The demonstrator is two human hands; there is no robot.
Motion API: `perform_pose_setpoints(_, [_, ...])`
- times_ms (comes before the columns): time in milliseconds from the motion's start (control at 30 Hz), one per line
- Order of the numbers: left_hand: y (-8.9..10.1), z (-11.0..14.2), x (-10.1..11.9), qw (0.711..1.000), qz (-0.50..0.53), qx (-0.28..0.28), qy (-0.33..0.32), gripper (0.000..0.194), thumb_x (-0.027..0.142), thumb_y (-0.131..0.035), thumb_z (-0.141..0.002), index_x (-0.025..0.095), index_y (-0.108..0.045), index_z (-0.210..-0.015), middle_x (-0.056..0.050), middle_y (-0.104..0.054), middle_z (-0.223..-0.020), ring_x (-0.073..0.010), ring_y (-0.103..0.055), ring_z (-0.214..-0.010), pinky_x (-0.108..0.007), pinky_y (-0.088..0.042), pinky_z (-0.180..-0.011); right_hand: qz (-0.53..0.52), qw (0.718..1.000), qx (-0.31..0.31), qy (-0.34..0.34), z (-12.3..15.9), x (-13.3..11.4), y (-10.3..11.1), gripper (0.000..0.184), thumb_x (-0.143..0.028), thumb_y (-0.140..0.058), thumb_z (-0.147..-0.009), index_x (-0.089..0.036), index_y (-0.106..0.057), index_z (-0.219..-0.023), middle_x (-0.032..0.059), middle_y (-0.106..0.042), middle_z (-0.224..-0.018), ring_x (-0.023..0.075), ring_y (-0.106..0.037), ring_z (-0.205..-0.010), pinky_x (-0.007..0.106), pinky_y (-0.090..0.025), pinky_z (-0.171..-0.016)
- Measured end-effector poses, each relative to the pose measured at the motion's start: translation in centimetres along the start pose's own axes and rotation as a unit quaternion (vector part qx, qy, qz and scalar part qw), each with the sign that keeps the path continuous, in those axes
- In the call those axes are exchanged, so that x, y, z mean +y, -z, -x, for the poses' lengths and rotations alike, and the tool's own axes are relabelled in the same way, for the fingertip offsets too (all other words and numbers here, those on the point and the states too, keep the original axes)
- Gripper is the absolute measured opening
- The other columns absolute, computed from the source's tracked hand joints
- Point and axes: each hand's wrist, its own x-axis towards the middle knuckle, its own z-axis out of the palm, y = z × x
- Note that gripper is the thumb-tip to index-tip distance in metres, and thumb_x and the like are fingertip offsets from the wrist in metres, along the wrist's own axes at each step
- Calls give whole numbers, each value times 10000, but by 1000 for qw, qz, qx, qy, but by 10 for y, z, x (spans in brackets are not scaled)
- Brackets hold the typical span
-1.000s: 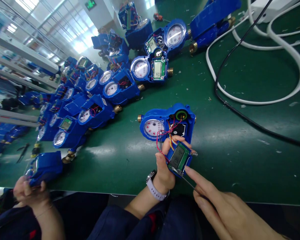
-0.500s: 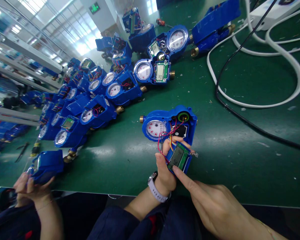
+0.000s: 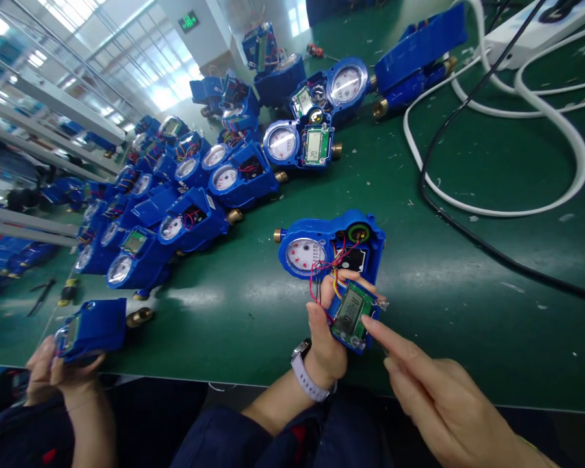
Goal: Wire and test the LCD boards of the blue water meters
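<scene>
My left hand point(image 3: 325, 344), with a watch on its wrist, is closed around a green circuit board with a grey display point(image 3: 351, 311) set in a blue housing. Red, yellow and black wires run from the board to an open blue water meter point(image 3: 335, 227) lying just beyond the hand on the bench. The meter's white round dial faces up. My right hand point(image 3: 439, 390) holds nothing. Its index finger is stretched out, the tip at the display's right edge; whether it touches cannot be made out. The other fingers are curled and partly hidden.
Several blue water meters point(image 3: 244, 179) stand in rows on the green bench point(image 3: 234, 286) at left and back. A co-worker's hands point(image 3: 63, 370) hold another meter point(image 3: 95, 325) at left. White cable point(image 3: 507, 211), black cable point(image 3: 507, 250) and a power strip point(image 3: 531, 42) lie right.
My right index finger has moved from the display's lower left corner to its right edge. Characters on the display have changed. The co-worker's meter is slightly lower.
</scene>
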Motion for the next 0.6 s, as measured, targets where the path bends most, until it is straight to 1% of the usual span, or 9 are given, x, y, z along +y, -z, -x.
perform_pose_setpoints(100, [4,-1,1,1000,3,-15,9,671,766,-417,-831,172,-588,-1093,-78,-636,-945,-224,-617,-858,-350,-494,-850,2,999,-54,3,3,2,12,489,-73,-352,-945,-219,-432,-1404,-11,-725,-901,76,-666,-621,131,-545,-623])
perform_pose_setpoints(200, [6,-1,1,1000,-4,-21,11,674,772,-427,-822,174,-591,-1089,-78,-634,-948,-223,-615,-853,-349,-499,-844,28,995,-88,34,7,6,18,499,-62,-350,-932,-228,-438,-1394,3,-720,-946,105,-689,-733,174,-560,-664])
perform_pose_setpoints(233, [6,-1,1,1000,-6,-23,12,669,770,-424,-824,179,-593,-1088,-77,-632,-955,-224,-614,-855,-349,-500,-847,41,994,-94,43,8,7,19,501,-58,-350,-926,-220,-440,-1392,11,-718,-961,112,-690,-740,182,-562,-662])
perform_pose_setpoints(267, [7,-1,1,1000,-9,-25,12,662,765,-418,-830,183,-594,-1091,-77,-629,-964,-224,-613,-861,-348,-499,-852,58,992,-99,50,8,7,21,508,-48,-351,-916,-211,-444,-1388,18,-716,-953,117,-689,-730,190,-563,-655])
perform_pose_setpoints(333, [7,-1,2,999,-14,-32,7,647,754,-401,-846,190,-592,-1100,-78,-624,-976,-223,-612,-870,-344,-497,-860,101,987,-105,67,7,8,23,535,-19,-347,-880,-193,-460,-1373,13,-705,-867,121,-674,-657,200,-555,-598])
perform_pose_setpoints(400, [7,-1,2,999,-22,-38,-1,643,751,-393,-852,195,-591,-1107,-79,-624,-979,-221,-613,-873,-346,-500,-859,148,980,-107,82,5,6,24,570,12,-335,-831,-181,-481,-1347,-5,-667,-757,124,-641,-562,215,-527,-514])
perform_pose_setpoints(467, [6,0,1,999,-38,-36,-11,653,765,-382,-847,205,-595,-1107,-75,-627,-973,-223,-616,-861,-363,-509,-842,182,973,-108,97,2,4,25,599,26,-331,-789,-183,-494,-1326,-21,-630,-702,124,-613,-507,230,-494,-457])
perform_pose_setpoints(533, [3,0,0,998,-63,-21,-8,658,785,-373,-834,230,-609,-1097,-67,-640,-972,-245,-620,-855,-409,-517,-836,202,968,-105,104,1,2,25,617,27,-334,-758,-187,-502,-1312,-25,-616,-699,122,-609,-499,238,-473,-434])
perform_pose_setpoints(600, [-1,0,1,995,-100,3,12,694,830,-353,-799,256,-633,-1070,-57,-666,-958,-286,-625,-845,-470,-522,-824,215,966,-98,110,0,0,24,627,19,-341,-737,-186,-507,-1305,-24,-613,-704,117,-612,-504,240,-462,-426])
